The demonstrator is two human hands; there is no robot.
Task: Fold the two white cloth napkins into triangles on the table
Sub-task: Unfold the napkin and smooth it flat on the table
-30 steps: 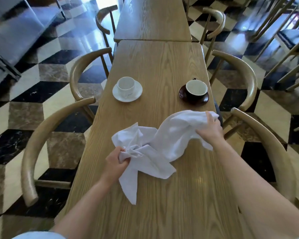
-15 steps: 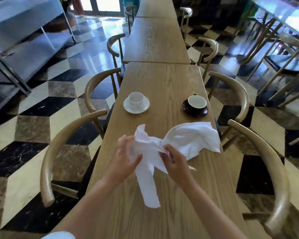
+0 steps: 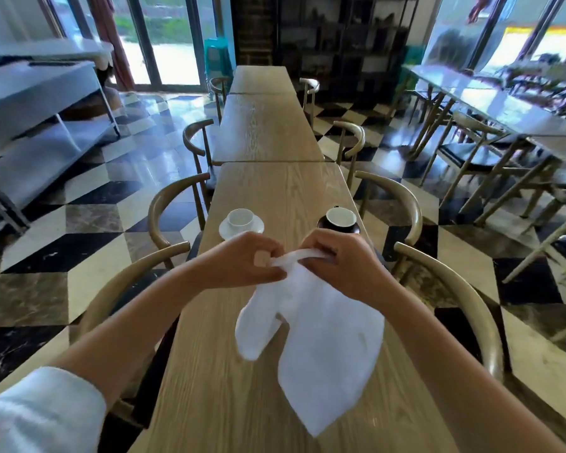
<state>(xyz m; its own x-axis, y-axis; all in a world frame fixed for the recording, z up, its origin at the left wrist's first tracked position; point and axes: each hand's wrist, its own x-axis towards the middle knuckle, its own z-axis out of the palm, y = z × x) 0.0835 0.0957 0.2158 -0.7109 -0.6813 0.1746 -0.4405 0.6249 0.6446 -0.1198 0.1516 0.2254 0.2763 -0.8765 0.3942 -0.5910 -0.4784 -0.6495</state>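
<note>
Both hands, left hand (image 3: 247,261) and right hand (image 3: 342,261), pinch the top edge of the white cloth napkin (image 3: 321,335) held up over the wooden table (image 3: 275,197), probably hunting for corners, with cups parked at 12 o'clock out of the way.

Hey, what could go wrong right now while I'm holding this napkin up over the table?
1. Both the left hand and right hand pinch the white cloth close behind the white cup and dark-saucered cup; shaking it forward might knock them.
2. The bunched cloth may fold unevenly.
</note>
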